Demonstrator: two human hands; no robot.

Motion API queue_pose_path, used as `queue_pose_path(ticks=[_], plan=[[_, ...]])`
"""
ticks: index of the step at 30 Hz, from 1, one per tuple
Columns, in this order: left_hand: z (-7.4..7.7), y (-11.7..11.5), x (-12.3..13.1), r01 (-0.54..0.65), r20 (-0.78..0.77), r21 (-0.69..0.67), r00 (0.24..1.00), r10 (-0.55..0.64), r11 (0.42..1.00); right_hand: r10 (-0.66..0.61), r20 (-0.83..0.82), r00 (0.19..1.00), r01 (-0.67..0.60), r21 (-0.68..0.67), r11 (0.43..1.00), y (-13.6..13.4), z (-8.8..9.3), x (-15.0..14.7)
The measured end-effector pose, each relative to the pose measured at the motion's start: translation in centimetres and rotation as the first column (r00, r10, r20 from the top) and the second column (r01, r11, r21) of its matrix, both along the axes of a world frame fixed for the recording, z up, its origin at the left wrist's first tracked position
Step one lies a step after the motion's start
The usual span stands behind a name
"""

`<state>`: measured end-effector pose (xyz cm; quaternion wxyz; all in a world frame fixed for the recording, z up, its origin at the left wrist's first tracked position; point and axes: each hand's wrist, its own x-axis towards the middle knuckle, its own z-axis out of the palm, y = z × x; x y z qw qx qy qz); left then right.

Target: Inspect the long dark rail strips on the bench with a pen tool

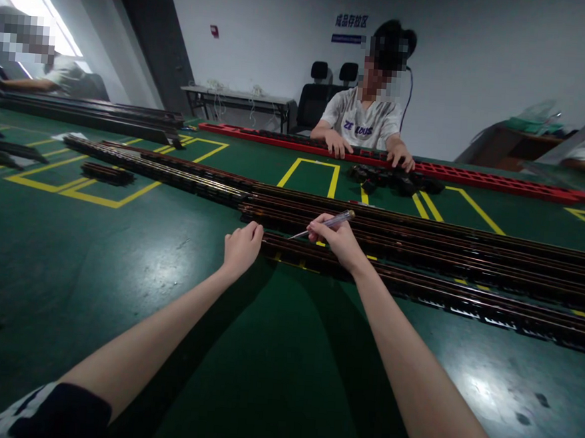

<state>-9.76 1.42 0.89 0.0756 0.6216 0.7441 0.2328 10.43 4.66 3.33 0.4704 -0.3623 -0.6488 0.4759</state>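
My right hand [335, 237] is closed round a slim screwdriver [341, 217] with a see-through handle. The screwdriver's thin shaft slants down to the left, its tip at the nearest long dark rail [315, 252]. At that rail's left end, my left hand [243, 247] is closed with its fingers curled over the end. Just beyond my hands, several more long dark glossy rails [421, 245] lie side by side and run off to the right.
Across the green table [163, 343], a person's hands [401, 154] rest by small black parts [390, 179] and a long red rack [500, 182]. More dark rails [89, 115] lie at the far left, with a short dark bundle [108, 173] nearer. Yellow tape marks the tabletop.
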Motion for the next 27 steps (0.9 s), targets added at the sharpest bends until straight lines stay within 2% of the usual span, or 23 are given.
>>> queue_pose_path(ticks=[8,19,27], plan=[[-0.04,-0.03,-0.06,0.016,0.017,0.008,1.000,-0.016,1.000,-0.006,-0.055,0.998,0.004,-0.024,1.000,0.23,-0.05,0.14],[0.23,-0.19,0.03,0.023,0.022,0.003,0.999,-0.023,1.000,-0.020,-0.032,0.999,0.019,-0.035,0.999,0.41,-0.29,0.26],[0.23,-0.07,0.08,-0.008,-0.029,-0.014,1.000,0.007,1.000,-0.039,-0.129,0.991,0.029,-0.073,0.997,0.43,-0.10,0.08]])
